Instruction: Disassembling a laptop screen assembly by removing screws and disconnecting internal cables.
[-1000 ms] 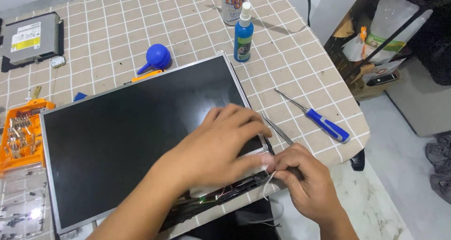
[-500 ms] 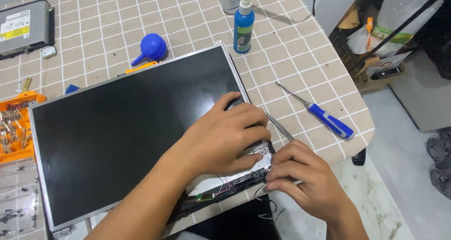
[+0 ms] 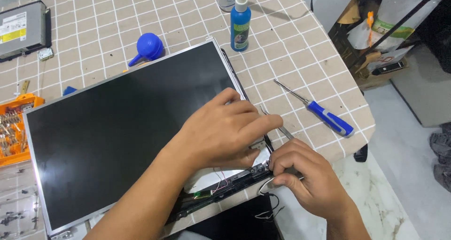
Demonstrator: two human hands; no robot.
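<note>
A dark flat laptop screen panel (image 3: 117, 132) lies on the tiled table. My left hand (image 3: 225, 132) rests flat on the panel's lower right corner, fingers pressing near its edge. My right hand (image 3: 300, 179) is beside that corner, fingers pinched on a thin metal tool (image 3: 277, 125) and thin cable ends at the hinge strip (image 3: 230, 188). Thin wires (image 3: 268, 214) trail below the panel over a dark laptop base.
A blue-handled screwdriver (image 3: 329, 118) lies right of the panel near the table edge. A blue bottle (image 3: 240, 21), a blue air blower (image 3: 148, 47), an optical drive (image 3: 23, 31) and an orange bit tray (image 3: 14, 129) surround it. Floor and bags lie right.
The view has shifted slightly, so the panel sits further left. Both hands stay at the panel's lower right corner, the right one closed tighter near the hinge.
</note>
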